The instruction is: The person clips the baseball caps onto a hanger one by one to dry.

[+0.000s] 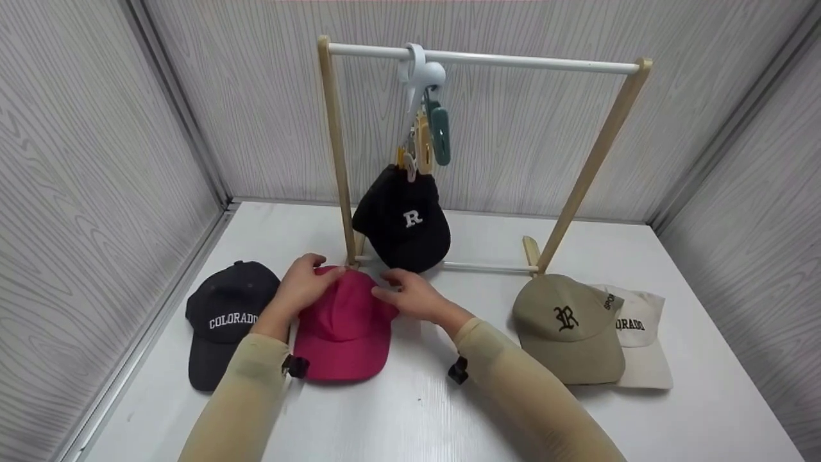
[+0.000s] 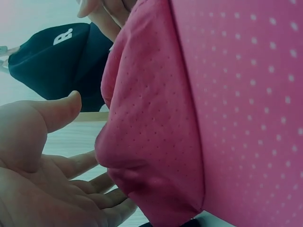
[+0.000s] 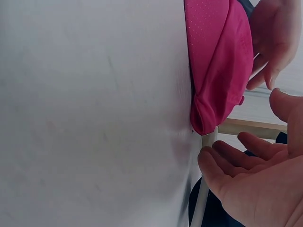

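A magenta baseball cap (image 1: 349, 314) lies on the white table, brim toward me. My left hand (image 1: 303, 285) is at the cap's left back side; in the left wrist view its fingers (image 2: 90, 189) reach along the crown with the thumb apart from the cloth. On the right side, my right hand (image 1: 417, 295) stands beside the crown, its fingers (image 3: 227, 165) loosely bent and not around anything. Behind both hands, a black cap (image 1: 410, 218) with a white R hangs from clips (image 1: 423, 144) on a white hook (image 1: 423, 74).
The hook sits on the top bar (image 1: 526, 61) of a wood-legged rack. A dark COLORADO cap (image 1: 234, 301) lies left. An olive cap (image 1: 567, 333) at right overlaps a cream cap (image 1: 644, 353). Grey wood-grain panels (image 1: 83, 160) enclose the table (image 1: 404, 417).
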Motion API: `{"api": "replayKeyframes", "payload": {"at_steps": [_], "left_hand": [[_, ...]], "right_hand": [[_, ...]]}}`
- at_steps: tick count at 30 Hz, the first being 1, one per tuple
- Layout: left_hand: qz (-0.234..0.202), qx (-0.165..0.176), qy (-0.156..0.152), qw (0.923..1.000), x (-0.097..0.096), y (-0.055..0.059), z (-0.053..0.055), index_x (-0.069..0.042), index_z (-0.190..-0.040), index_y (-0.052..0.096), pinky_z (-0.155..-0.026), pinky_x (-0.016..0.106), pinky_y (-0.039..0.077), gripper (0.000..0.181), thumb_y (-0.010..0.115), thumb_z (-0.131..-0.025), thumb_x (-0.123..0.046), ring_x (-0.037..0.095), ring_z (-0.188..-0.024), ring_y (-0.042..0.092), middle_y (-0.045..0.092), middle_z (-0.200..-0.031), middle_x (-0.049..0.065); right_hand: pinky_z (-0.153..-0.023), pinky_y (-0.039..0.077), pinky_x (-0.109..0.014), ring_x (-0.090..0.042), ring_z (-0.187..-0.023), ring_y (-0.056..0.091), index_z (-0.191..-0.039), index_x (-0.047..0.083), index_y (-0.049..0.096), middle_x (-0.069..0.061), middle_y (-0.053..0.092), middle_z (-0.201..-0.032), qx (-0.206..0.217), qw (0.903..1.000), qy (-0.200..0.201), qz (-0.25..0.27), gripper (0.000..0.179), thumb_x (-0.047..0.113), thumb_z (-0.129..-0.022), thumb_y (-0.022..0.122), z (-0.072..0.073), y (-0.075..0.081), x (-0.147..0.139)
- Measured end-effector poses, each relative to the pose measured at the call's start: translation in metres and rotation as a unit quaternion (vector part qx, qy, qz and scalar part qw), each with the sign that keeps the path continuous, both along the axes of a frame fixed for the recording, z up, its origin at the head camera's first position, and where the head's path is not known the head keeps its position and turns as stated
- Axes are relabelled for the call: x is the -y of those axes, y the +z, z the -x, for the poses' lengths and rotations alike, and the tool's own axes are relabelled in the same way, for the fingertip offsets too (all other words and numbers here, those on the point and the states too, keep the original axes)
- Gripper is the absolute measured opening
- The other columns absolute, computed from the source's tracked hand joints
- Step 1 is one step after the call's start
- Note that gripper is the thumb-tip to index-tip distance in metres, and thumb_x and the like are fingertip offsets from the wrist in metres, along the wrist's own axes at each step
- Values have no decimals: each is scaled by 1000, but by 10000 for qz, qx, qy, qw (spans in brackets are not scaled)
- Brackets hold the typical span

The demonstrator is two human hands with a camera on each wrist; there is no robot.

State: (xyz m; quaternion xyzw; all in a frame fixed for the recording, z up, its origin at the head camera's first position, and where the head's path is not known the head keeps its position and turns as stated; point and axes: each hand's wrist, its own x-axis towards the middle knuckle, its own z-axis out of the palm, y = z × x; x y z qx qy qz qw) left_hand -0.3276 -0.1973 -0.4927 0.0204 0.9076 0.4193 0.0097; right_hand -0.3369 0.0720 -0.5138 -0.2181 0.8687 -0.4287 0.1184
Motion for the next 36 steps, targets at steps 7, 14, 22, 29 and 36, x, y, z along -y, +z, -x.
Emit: {"api": "replayKeyframes", "payload": {"at_steps": [7,14,22,29,36], "left_hand": [[-312,358,20,9989,2,-4,1,14,-154,50,-122,60,41,73,66,-110,-41,49,-148,50,52,-157,37],[-512,479,68,9975,3,-7,2,15,-150,52,-118,59,45,70,68,-110,-40,47,-140,55,57,-150,36],[-547,431,31,9976,3,-8,1,15,-147,54,-116,59,46,67,69,-110,-39,47,-137,57,60,-146,36],[-637,374,38,9973,3,-8,1,15,-143,58,-114,58,47,61,69,-110,-34,46,-135,58,61,-144,36],[-868,293,51,9958,1,-5,0,13,-135,65,-106,52,51,45,71,-108,-24,40,-124,62,67,-134,31]], "right_hand": [[-121,47,-49,-35,-146,59,-156,-1,58,-21,62,-156,75,9996,-66,-271,68,47,-109,69,5,0,4],[-121,46,-48,-33,-147,58,-157,1,59,-19,62,-156,188,9994,-96,-270,68,48,-109,69,8,1,11],[-120,48,-46,-30,-146,59,-158,2,59,-18,64,-155,445,9989,-142,-17,68,48,-109,69,9,2,14],[-119,48,-45,-29,-145,59,-158,2,58,-16,64,-155,553,9984,-113,53,66,45,-109,70,9,1,14],[-116,50,-45,-28,-138,62,-156,2,61,-15,67,-150,443,9990,-71,39,62,43,-109,70,8,-1,14]]}}
